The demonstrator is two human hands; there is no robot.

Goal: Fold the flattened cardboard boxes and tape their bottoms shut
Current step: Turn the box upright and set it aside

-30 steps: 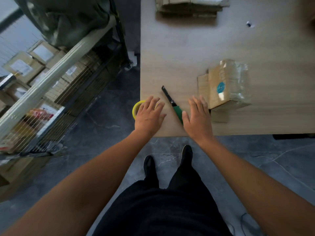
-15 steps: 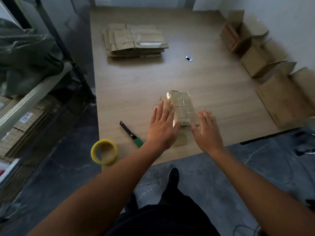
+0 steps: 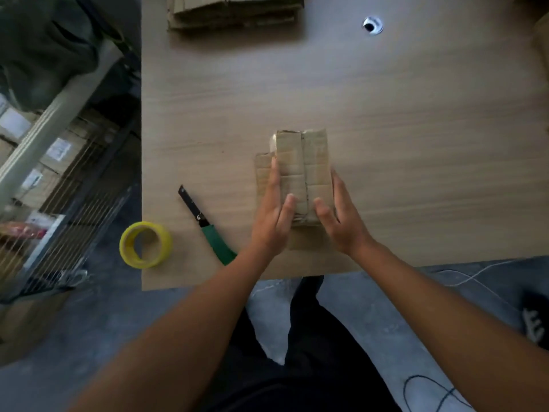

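Note:
A small cardboard box (image 3: 300, 168) stands on the wooden table (image 3: 416, 144) near its front edge, bottom flaps folded shut on top with a seam down the middle. My left hand (image 3: 271, 215) presses flat against its left side. My right hand (image 3: 341, 215) presses against its right side, so both hands clasp the box between them. A yellow tape roll (image 3: 145, 244) lies at the table's front left corner. A stack of flattened cardboard boxes (image 3: 234, 10) lies at the far edge of the view.
A box cutter (image 3: 208, 226) with a green handle and its blade out lies between the tape roll and my left hand. A cable hole (image 3: 372, 25) sits in the table at the far right. A wire shelf rack (image 3: 59, 173) with parcels stands left of the table.
Both hands went from lying flat near the cutter to the box and now clasp its two sides. The view has tilted back down onto the table's front.

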